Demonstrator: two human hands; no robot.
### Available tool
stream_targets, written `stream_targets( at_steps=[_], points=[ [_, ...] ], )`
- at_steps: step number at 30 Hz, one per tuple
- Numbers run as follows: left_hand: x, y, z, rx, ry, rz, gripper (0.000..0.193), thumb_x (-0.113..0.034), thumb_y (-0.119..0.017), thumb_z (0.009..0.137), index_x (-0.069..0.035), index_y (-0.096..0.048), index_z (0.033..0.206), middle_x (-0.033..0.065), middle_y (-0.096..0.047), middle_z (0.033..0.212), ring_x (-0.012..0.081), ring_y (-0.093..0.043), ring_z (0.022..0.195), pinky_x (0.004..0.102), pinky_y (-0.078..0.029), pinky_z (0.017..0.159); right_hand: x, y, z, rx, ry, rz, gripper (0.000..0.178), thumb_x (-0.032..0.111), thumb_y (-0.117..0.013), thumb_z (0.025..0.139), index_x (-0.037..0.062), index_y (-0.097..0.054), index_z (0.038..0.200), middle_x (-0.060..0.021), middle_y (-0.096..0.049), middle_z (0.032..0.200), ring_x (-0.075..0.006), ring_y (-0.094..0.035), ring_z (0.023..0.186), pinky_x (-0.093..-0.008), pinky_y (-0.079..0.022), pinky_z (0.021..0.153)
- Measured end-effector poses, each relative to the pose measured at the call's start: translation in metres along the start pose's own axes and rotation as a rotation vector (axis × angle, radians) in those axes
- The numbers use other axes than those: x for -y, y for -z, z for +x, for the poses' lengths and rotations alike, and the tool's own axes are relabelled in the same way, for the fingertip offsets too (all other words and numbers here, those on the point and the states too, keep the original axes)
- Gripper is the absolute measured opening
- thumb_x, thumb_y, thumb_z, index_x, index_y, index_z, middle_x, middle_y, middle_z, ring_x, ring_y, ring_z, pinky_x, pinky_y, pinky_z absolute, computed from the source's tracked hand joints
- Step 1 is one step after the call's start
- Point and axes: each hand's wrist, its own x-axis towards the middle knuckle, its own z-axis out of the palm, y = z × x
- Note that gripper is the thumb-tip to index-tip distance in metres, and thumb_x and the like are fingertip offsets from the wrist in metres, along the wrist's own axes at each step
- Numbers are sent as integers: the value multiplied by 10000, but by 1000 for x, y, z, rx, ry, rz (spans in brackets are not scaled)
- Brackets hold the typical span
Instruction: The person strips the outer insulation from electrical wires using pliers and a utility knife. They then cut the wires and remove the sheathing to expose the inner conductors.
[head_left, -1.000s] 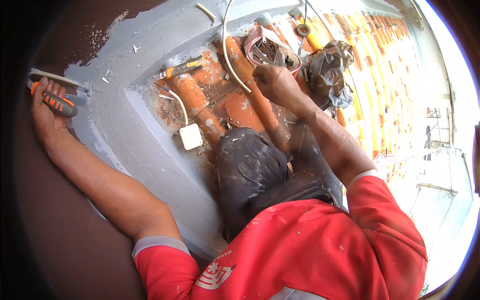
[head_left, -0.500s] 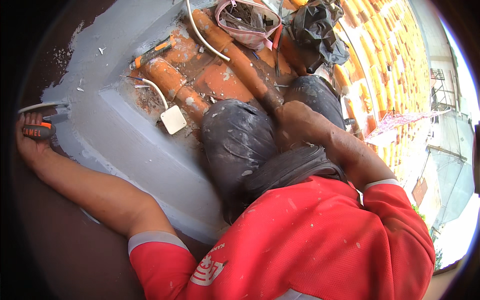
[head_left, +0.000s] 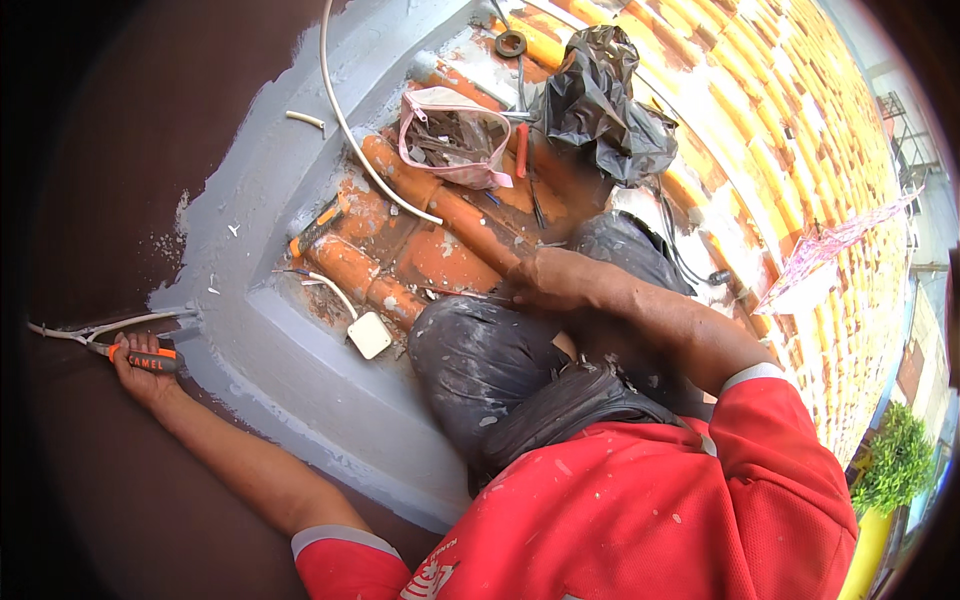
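My left hand [head_left: 143, 384] is wrapped round a pair of pliers [head_left: 158, 361] with black and orange handles, held out against the dark brown wall. Its jaws meet a white cable [head_left: 150, 319] that runs along the wall to the grey-coated corner. Between my knees, over a ridge of orange tile, my right hand [head_left: 552, 277] is closed with its fingers curled under; what it holds, if anything, is hidden. Left of my knee lies a square white box [head_left: 369, 335] with a short cable and bare wire ends. A black and orange cutter knife [head_left: 318, 225] rests beyond it.
A pink-edged pouch [head_left: 455, 140] full of small parts stands ahead on the tiles, beside a crumpled black plastic bag [head_left: 608, 105]. A loose white cable [head_left: 345, 125] curves down nearby. Roof tiles [head_left: 790, 130] slope away to the right. A roll of black tape [head_left: 510, 43] lies farther off.
The view has shifted, bringing the pliers' jaws and the wall cable into sight by my left hand. My right hand has moved forward off my thigh toward the tile ridge.
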Motion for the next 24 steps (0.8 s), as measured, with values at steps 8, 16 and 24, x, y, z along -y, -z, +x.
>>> stream_targets(
  at_steps=[8, 16, 24],
  points=[
    [-12, -9, -5, -30, 21, 0, 161, -104, -641, 986, -43, -638, 1135, 28, -521, 807, 140, -450, 656, 304, -416, 551, -9, 86, 5, -745, -252, 12, 337, 235, -713, 1027, -94, -702, 1096, -330, -756, 1011, -500, -761, 1002, -562, -605, 877],
    [4, -98, -19, -171, -37, 14, 169, -65, -676, 885, -113, -611, 1033, -10, -471, 716, 127, -440, 577, 331, -402, 521, -92, 97, 106, -772, -450, -44, 525, 430, -597, 1027, -61, -783, 1035, -359, -759, 1072, -502, -751, 1079, -583, -581, 949],
    [1, -107, -57, -296, -127, -4, 138, -29, -649, 866, -114, -596, 961, -6, -515, 743, 99, -445, 546, 287, -368, 467, -95, 139, 58, -1027, -92, -35, 261, 171, -470, 1074, -12, -600, 941, -150, -585, 961, -304, -593, 839, -415, -499, 759]
  ],
)
